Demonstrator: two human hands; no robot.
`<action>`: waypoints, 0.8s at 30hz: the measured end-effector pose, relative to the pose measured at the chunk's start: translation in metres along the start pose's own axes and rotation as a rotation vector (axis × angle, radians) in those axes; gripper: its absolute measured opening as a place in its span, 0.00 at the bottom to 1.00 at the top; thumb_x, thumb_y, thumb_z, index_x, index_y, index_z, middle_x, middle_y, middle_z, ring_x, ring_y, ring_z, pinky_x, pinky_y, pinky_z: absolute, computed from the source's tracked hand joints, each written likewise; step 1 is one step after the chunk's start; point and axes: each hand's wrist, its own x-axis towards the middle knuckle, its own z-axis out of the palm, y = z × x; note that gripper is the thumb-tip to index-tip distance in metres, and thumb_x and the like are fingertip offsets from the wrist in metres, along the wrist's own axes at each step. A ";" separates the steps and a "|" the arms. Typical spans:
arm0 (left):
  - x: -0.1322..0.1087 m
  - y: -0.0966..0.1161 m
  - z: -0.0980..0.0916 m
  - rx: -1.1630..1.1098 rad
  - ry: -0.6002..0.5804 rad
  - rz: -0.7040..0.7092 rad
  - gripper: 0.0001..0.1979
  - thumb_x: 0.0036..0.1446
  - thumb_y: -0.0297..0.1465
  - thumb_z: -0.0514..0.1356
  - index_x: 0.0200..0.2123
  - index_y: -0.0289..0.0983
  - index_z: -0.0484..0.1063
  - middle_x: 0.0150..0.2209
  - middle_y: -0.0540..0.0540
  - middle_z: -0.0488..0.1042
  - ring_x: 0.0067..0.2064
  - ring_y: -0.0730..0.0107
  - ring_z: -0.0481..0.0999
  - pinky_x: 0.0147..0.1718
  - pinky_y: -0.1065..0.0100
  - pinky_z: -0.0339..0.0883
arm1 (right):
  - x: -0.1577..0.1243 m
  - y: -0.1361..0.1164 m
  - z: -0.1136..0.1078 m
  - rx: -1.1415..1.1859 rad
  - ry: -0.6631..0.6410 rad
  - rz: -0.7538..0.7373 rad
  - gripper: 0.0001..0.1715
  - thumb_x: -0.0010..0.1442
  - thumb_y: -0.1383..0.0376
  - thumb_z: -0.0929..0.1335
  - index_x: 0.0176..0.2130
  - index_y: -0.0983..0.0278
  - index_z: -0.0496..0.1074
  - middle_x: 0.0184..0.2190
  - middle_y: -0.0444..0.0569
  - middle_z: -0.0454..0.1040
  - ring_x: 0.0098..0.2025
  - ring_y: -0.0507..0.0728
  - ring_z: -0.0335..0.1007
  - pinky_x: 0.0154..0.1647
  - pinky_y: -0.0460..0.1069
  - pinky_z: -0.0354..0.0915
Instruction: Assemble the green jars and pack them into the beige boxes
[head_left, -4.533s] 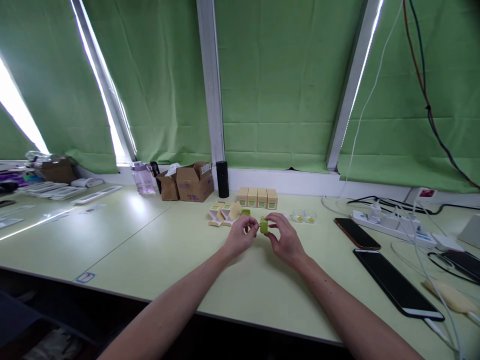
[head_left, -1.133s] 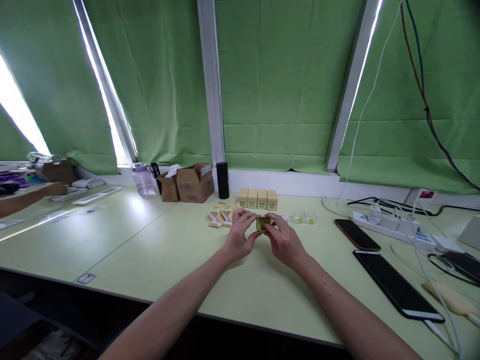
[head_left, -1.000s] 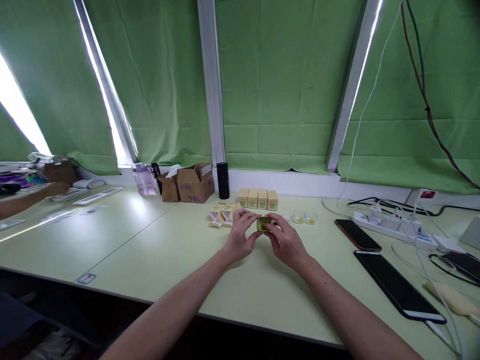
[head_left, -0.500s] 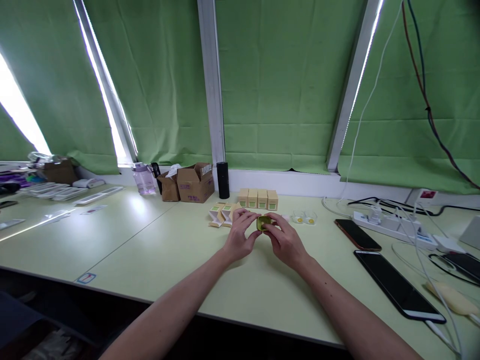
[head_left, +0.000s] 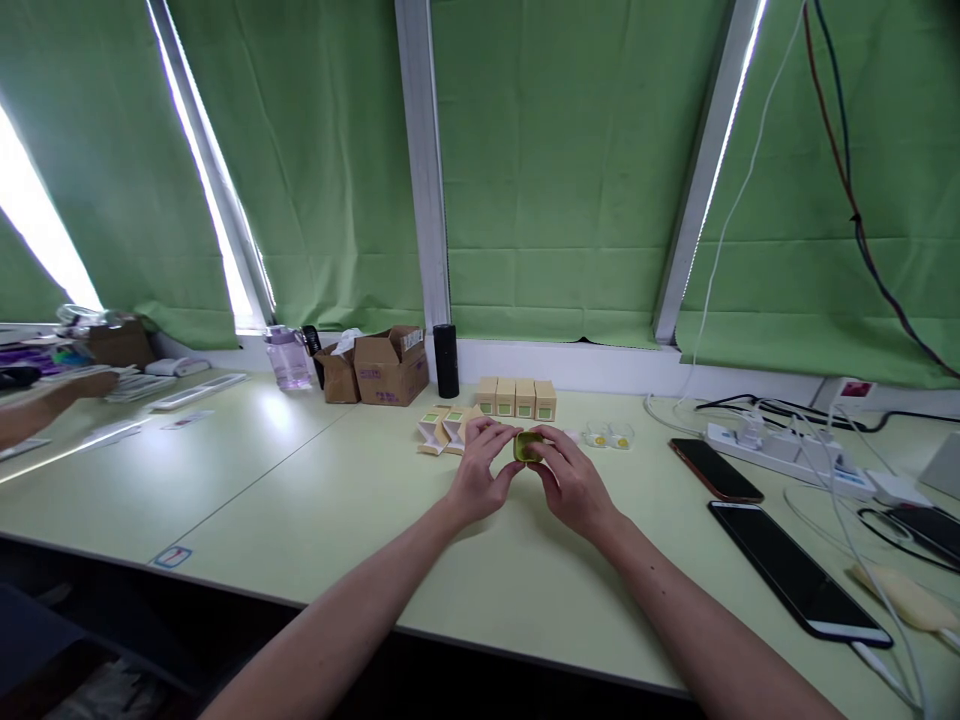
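Observation:
Between my two hands, above the table, is a small green square box [head_left: 528, 448] whose hollow inside faces me. My left hand [head_left: 484, 468] grips its left side with thumb and fingers. On its right side, my right hand [head_left: 571, 480] holds it between thumb and fingers. Just beyond my left hand lie folded cardboard pieces [head_left: 433, 430] with green patches. Several small tan boxes [head_left: 516, 398] stand in a row behind the hands. Right of them are small clear cups [head_left: 609, 435] with something yellow inside.
Two phones [head_left: 799, 570] and a white power strip [head_left: 787, 455] with trailing cables lie at the right. At the back stand a black cylinder [head_left: 445, 360], a cardboard box [head_left: 391, 366] and a lilac bottle [head_left: 288, 358]. Another person's arm [head_left: 52, 405] reaches in at far left.
Another person's arm has come into view at far left, over the white items. My right fingers have shifted slightly out of the green box's opening; both hands otherwise stay in place.

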 end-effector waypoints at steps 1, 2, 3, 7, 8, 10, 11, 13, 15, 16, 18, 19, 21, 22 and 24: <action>0.000 0.000 0.000 0.002 -0.003 -0.002 0.19 0.64 0.29 0.63 0.58 0.38 0.73 0.49 0.37 0.78 0.54 0.50 0.68 0.53 0.44 0.69 | 0.000 0.000 0.000 -0.001 -0.007 0.002 0.19 0.72 0.71 0.61 0.58 0.60 0.69 0.56 0.60 0.72 0.57 0.64 0.74 0.49 0.59 0.79; 0.000 0.000 0.000 0.003 -0.005 -0.004 0.19 0.64 0.30 0.63 0.58 0.38 0.73 0.49 0.37 0.77 0.54 0.49 0.68 0.53 0.44 0.69 | 0.000 -0.001 0.000 0.000 -0.019 0.004 0.19 0.72 0.71 0.61 0.58 0.59 0.69 0.57 0.61 0.72 0.57 0.64 0.74 0.49 0.59 0.79; 0.000 -0.001 0.000 0.005 -0.006 -0.006 0.19 0.64 0.30 0.63 0.58 0.38 0.73 0.49 0.37 0.77 0.54 0.49 0.69 0.53 0.44 0.69 | 0.001 -0.001 0.000 0.003 -0.033 0.007 0.20 0.72 0.71 0.60 0.59 0.60 0.69 0.57 0.61 0.71 0.57 0.64 0.74 0.49 0.59 0.79; -0.001 -0.002 0.000 0.009 0.002 -0.003 0.19 0.64 0.30 0.63 0.58 0.38 0.73 0.49 0.37 0.78 0.54 0.50 0.68 0.53 0.44 0.69 | 0.002 -0.001 0.000 0.018 -0.056 0.011 0.20 0.71 0.72 0.60 0.58 0.60 0.70 0.57 0.61 0.71 0.58 0.64 0.73 0.50 0.59 0.79; -0.001 -0.002 0.000 0.008 0.001 -0.005 0.19 0.65 0.30 0.63 0.58 0.38 0.73 0.49 0.37 0.78 0.54 0.50 0.68 0.53 0.45 0.69 | 0.002 -0.001 0.000 0.022 -0.054 0.015 0.20 0.71 0.72 0.61 0.57 0.60 0.71 0.57 0.61 0.71 0.58 0.64 0.73 0.50 0.59 0.79; -0.001 -0.002 0.000 0.003 -0.008 -0.014 0.18 0.65 0.31 0.63 0.58 0.38 0.73 0.49 0.37 0.78 0.54 0.50 0.69 0.53 0.44 0.69 | 0.001 -0.001 0.000 0.038 -0.042 0.026 0.20 0.71 0.72 0.61 0.57 0.60 0.70 0.57 0.60 0.71 0.59 0.64 0.73 0.52 0.59 0.78; 0.000 -0.002 0.000 0.001 -0.011 -0.018 0.18 0.65 0.31 0.63 0.58 0.38 0.73 0.48 0.37 0.78 0.54 0.50 0.69 0.53 0.44 0.69 | 0.001 -0.001 0.000 0.052 -0.030 0.035 0.19 0.71 0.72 0.61 0.58 0.59 0.70 0.57 0.60 0.72 0.59 0.64 0.73 0.54 0.60 0.77; 0.000 -0.002 0.001 0.000 -0.012 -0.020 0.20 0.65 0.31 0.63 0.59 0.38 0.72 0.48 0.37 0.78 0.54 0.49 0.69 0.53 0.43 0.68 | -0.001 0.000 0.001 0.095 0.000 0.069 0.19 0.72 0.70 0.62 0.59 0.59 0.68 0.58 0.59 0.73 0.60 0.64 0.72 0.57 0.62 0.76; -0.001 -0.002 0.001 -0.003 -0.011 -0.017 0.21 0.65 0.32 0.63 0.61 0.39 0.71 0.49 0.37 0.78 0.55 0.48 0.69 0.54 0.43 0.68 | -0.002 -0.001 0.002 0.164 0.027 0.127 0.18 0.72 0.67 0.64 0.59 0.59 0.67 0.57 0.59 0.74 0.60 0.64 0.73 0.55 0.62 0.77; -0.001 -0.002 0.000 -0.006 -0.013 -0.019 0.22 0.65 0.32 0.63 0.61 0.39 0.70 0.49 0.37 0.77 0.55 0.48 0.69 0.54 0.44 0.68 | -0.002 -0.001 0.003 0.208 0.042 0.169 0.17 0.72 0.66 0.64 0.59 0.59 0.67 0.56 0.59 0.75 0.59 0.64 0.74 0.53 0.61 0.78; -0.001 -0.002 0.000 -0.016 -0.021 -0.030 0.22 0.66 0.31 0.61 0.62 0.39 0.69 0.50 0.37 0.77 0.56 0.49 0.68 0.54 0.44 0.67 | -0.003 -0.002 0.005 0.320 0.070 0.281 0.15 0.71 0.63 0.65 0.57 0.59 0.68 0.54 0.58 0.76 0.55 0.62 0.76 0.50 0.59 0.79; -0.001 -0.002 -0.001 -0.021 -0.024 -0.038 0.21 0.66 0.31 0.60 0.62 0.39 0.69 0.51 0.37 0.77 0.56 0.49 0.68 0.55 0.45 0.67 | -0.003 -0.002 0.006 0.388 0.081 0.347 0.14 0.71 0.61 0.66 0.55 0.59 0.68 0.52 0.57 0.77 0.53 0.62 0.77 0.48 0.59 0.80; -0.002 -0.002 -0.002 -0.027 -0.027 -0.056 0.19 0.68 0.30 0.57 0.61 0.39 0.69 0.52 0.37 0.77 0.56 0.50 0.68 0.55 0.45 0.66 | -0.002 -0.002 0.008 0.528 0.095 0.481 0.14 0.71 0.57 0.67 0.52 0.60 0.70 0.48 0.55 0.79 0.47 0.60 0.79 0.45 0.57 0.81; -0.002 -0.002 -0.002 -0.026 -0.027 -0.063 0.19 0.68 0.30 0.56 0.61 0.39 0.69 0.52 0.37 0.77 0.56 0.50 0.68 0.55 0.44 0.66 | -0.001 -0.002 0.008 0.592 0.098 0.539 0.15 0.70 0.55 0.67 0.50 0.60 0.70 0.47 0.54 0.79 0.45 0.59 0.79 0.44 0.57 0.81; -0.003 -0.002 -0.002 -0.019 -0.031 -0.071 0.20 0.67 0.29 0.56 0.61 0.39 0.68 0.53 0.36 0.76 0.56 0.49 0.67 0.56 0.44 0.65 | 0.001 -0.002 0.008 0.691 0.108 0.633 0.17 0.69 0.50 0.68 0.47 0.61 0.71 0.44 0.52 0.79 0.39 0.57 0.79 0.41 0.57 0.80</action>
